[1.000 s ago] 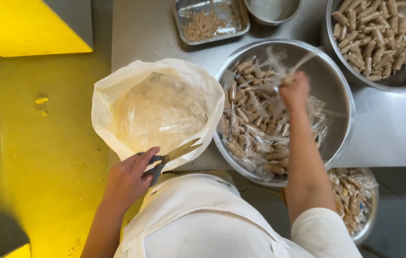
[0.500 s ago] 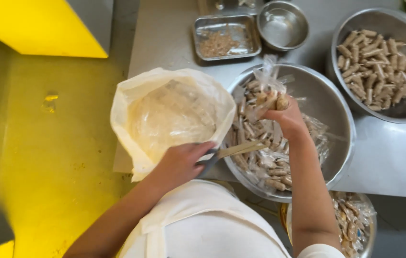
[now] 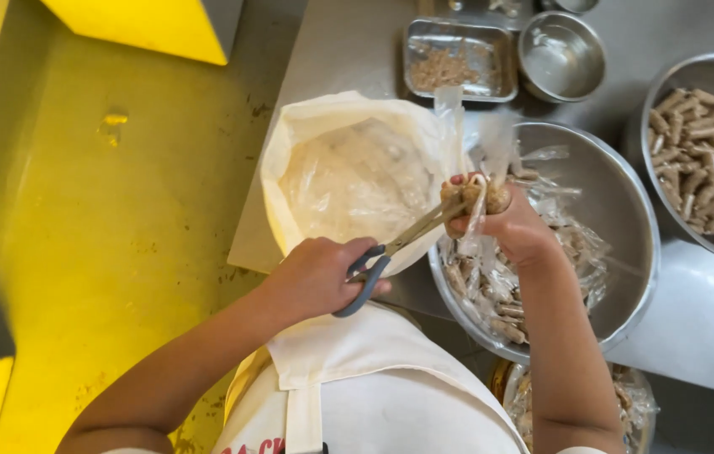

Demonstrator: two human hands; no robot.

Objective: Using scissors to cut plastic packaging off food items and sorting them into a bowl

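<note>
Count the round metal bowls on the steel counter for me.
3 on the counter: the large round metal bowl of wrapped pieces under the right hand, a small empty one behind it, another holding unwrapped sticks far right. A fourth sits below the counter edge.

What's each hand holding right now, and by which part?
Left hand holds the scissors by the grey loop handles. Right hand grips a plastic-wrapped packet of brown sticks around its middle, blades at its end.

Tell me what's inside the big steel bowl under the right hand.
The big steel bowl holds small brown sticks in clear plastic wrappers, piled along its near side. The right hand and forearm cover part of the pile, so what lies beneath them cannot be seen.
</note>
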